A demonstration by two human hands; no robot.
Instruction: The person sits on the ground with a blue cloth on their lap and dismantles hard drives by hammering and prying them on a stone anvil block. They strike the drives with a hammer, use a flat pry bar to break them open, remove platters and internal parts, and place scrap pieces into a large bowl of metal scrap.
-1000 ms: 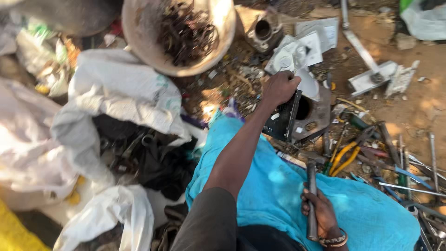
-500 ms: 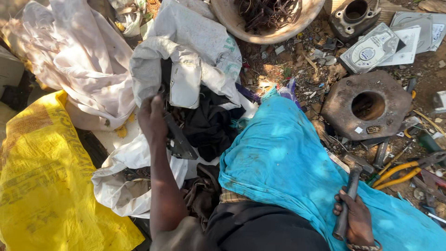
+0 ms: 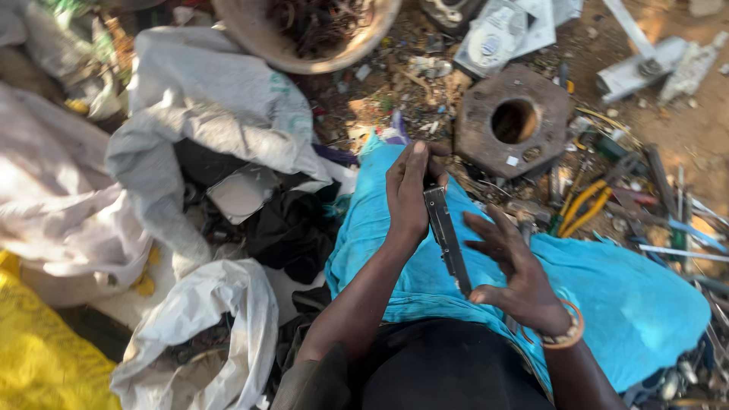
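My left hand (image 3: 408, 191) grips the top end of a long flat metal strip (image 3: 446, 237), which slants down over the bright blue cloth (image 3: 630, 300) on my lap. My right hand (image 3: 512, 269) has its fingers spread and its palm against the strip's lower end. A bracelet sits on my right wrist. A heavy rusty metal block with a round hole (image 3: 513, 120) lies on the ground just beyond my hands.
Grey and white sacks (image 3: 213, 114) with dark scrap lie at left, a yellow sack (image 3: 38, 349) at the lower left corner. A round basin (image 3: 304, 34) of rusty wire stands at the top. Yellow-handled pliers (image 3: 581, 205), rods and scrap litter the dirt at right.
My left hand has left the sacks at left and come back over my lap to grip the strip's top. My right hand has opened along the strip's lower end.
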